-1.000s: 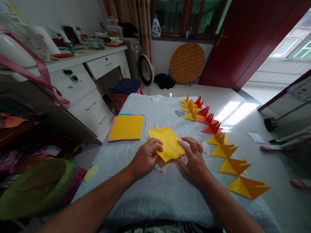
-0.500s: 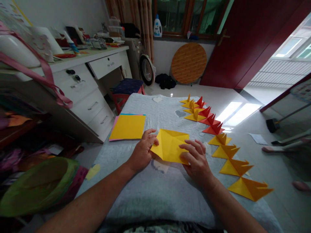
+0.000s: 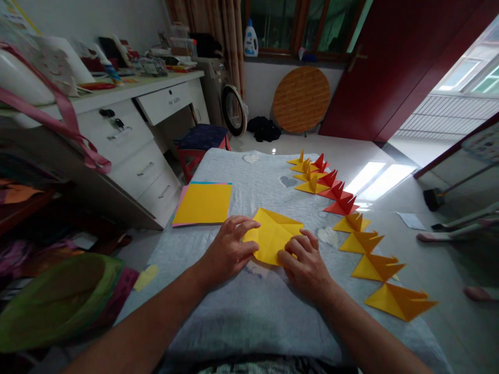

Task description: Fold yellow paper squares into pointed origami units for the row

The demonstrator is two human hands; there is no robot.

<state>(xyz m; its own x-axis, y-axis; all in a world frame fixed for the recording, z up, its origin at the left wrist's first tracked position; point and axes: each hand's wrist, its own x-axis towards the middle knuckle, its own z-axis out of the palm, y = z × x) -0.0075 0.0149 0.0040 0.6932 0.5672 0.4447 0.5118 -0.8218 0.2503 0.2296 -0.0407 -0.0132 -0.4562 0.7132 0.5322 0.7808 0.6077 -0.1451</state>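
Note:
A creased sheet of yellow origami paper [image 3: 273, 236] lies in front of me, partly folded, with its far right edge raised in a flap. My left hand [image 3: 233, 243] holds its left corner between thumb and fingers. At the near right edge my right hand [image 3: 306, 259] has its fingers curled over the paper, pinching it. Beside my left hand sits a stack of square coloured paper [image 3: 202, 203], yellow on top with pink and blue edges showing. To the right stand folded yellow paper pieces [image 3: 376, 267] and red ones [image 3: 341, 205] in rows.
The table [image 3: 241, 317] has a pale blue cloth with heart patches. Left of it are a green-rimmed bin [image 3: 66, 296] and a white desk [image 3: 128, 150] with drawers. A stool [image 3: 205, 137] touches the far left side. A washing machine [image 3: 218, 78] stands open beyond.
My right hand has shifted left and nearer along the paper's edge, and my left fingers have moved onto its left corner. The paper's left and near parts are folded differently.

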